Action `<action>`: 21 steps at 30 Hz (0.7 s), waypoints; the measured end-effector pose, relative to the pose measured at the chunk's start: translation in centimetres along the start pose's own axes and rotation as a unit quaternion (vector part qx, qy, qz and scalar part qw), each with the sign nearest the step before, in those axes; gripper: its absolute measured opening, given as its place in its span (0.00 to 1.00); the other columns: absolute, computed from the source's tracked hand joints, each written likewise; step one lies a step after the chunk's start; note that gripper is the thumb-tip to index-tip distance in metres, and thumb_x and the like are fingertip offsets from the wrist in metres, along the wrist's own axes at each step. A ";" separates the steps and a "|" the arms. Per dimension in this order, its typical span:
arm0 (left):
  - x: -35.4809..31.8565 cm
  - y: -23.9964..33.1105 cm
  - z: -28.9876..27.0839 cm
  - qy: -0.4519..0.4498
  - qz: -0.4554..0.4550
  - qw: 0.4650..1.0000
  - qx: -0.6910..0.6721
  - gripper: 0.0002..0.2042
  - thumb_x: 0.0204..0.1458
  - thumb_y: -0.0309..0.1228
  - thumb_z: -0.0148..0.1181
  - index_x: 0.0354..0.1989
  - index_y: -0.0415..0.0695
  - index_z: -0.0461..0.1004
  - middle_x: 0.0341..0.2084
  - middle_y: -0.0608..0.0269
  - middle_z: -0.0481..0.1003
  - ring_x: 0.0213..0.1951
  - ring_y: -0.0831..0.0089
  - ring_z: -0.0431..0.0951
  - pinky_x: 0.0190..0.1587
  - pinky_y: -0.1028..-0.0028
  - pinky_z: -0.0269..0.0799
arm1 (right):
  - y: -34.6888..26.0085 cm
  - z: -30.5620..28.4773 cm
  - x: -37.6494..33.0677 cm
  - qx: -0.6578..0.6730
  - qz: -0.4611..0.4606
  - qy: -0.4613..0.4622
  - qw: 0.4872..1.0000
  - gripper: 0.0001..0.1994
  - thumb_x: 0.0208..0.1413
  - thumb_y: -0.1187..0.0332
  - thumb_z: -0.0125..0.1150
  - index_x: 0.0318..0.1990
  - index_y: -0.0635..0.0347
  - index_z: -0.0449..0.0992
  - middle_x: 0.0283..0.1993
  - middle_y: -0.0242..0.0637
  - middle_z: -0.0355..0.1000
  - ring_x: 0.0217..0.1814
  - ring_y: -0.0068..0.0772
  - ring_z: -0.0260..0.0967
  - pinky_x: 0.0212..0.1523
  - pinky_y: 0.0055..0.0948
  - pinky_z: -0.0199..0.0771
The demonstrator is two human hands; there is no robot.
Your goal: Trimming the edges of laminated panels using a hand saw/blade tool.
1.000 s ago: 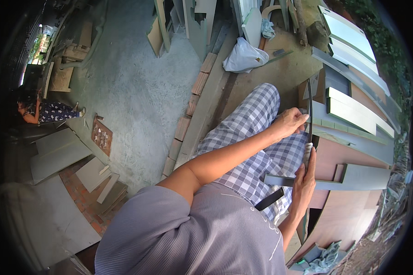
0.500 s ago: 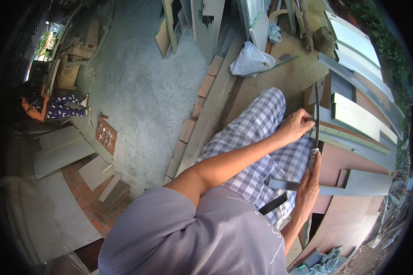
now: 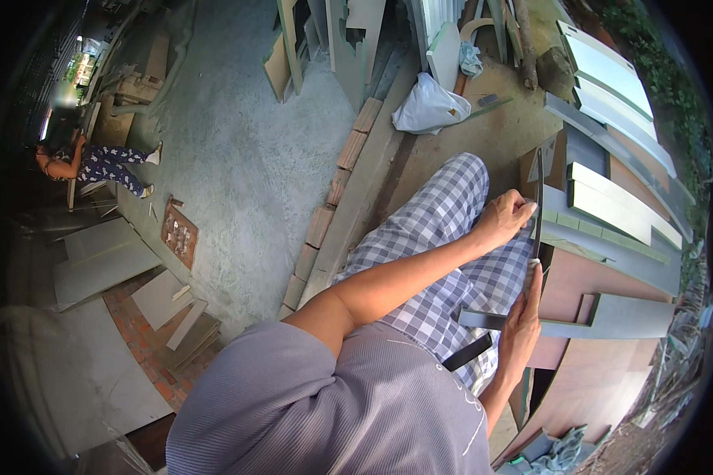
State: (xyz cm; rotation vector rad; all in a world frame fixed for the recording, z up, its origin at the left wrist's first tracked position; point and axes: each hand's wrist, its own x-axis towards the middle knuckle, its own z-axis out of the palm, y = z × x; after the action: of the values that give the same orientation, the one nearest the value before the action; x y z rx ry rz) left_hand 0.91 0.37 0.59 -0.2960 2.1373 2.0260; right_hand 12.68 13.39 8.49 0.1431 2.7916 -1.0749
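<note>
The dark strip (image 3: 539,222), long, narrow and seen nearly edge-on, runs away from the person just to the right of the checked trousers (image 3: 424,210), with its pale near end (image 3: 533,271) in the right hand (image 3: 519,331) and its far end reaching past the left hand (image 3: 502,219). The right hand is partly closed around that pale end, its index finger laid straight along it. The left hand lies farther up the strip, on its left side, fingers curled and thumb and fingertips drawn together against or right beside its edge; at this angle it is hard to tell whether they actually grip it. Beyond the strip, to the right, lie a cream board (image 3: 616,198), a pinkish panel (image 3: 570,281) and a grey notched board (image 3: 630,317), whose narrow arm passes near the right hand. A white bag (image 3: 428,107) sits on the ground beyond the left knee
</note>
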 end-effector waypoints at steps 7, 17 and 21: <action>-0.1 -0.4 0.2 0.020 0.022 0.999 -0.026 0.16 0.60 0.40 0.55 0.32 0.38 0.67 0.19 0.61 0.73 0.22 0.72 0.74 0.27 0.70 0.70 | -0.6 0.0 0.0 0.006 -0.005 0.006 1.000 0.27 0.63 0.77 0.43 0.69 0.43 0.55 0.63 0.46 0.66 0.62 0.51 0.65 0.51 0.44 0.72; -0.4 -0.6 -0.5 -0.059 -0.051 0.995 -0.055 0.24 0.61 0.52 0.50 0.34 0.38 0.68 0.21 0.62 0.72 0.25 0.76 0.72 0.28 0.74 0.68 | -0.5 -0.7 0.1 0.032 -0.008 -0.008 0.999 0.27 0.64 0.76 0.42 0.70 0.46 0.55 0.65 0.44 0.64 0.65 0.49 0.62 0.56 0.41 0.69; -0.2 -0.4 -0.7 -0.064 -0.045 0.996 -0.043 0.25 0.61 0.54 0.47 0.31 0.39 0.68 0.20 0.63 0.71 0.24 0.75 0.71 0.28 0.74 0.68 | -0.5 -0.4 0.5 0.045 -0.008 -0.009 0.999 0.27 0.64 0.77 0.43 0.69 0.48 0.55 0.66 0.44 0.63 0.67 0.45 0.61 0.60 0.40 0.67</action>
State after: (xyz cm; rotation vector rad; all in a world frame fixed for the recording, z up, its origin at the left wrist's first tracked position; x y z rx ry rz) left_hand 1.16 -0.30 0.32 -0.2621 1.9313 2.0305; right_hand 12.04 13.31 9.08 0.1211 2.7339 -1.2015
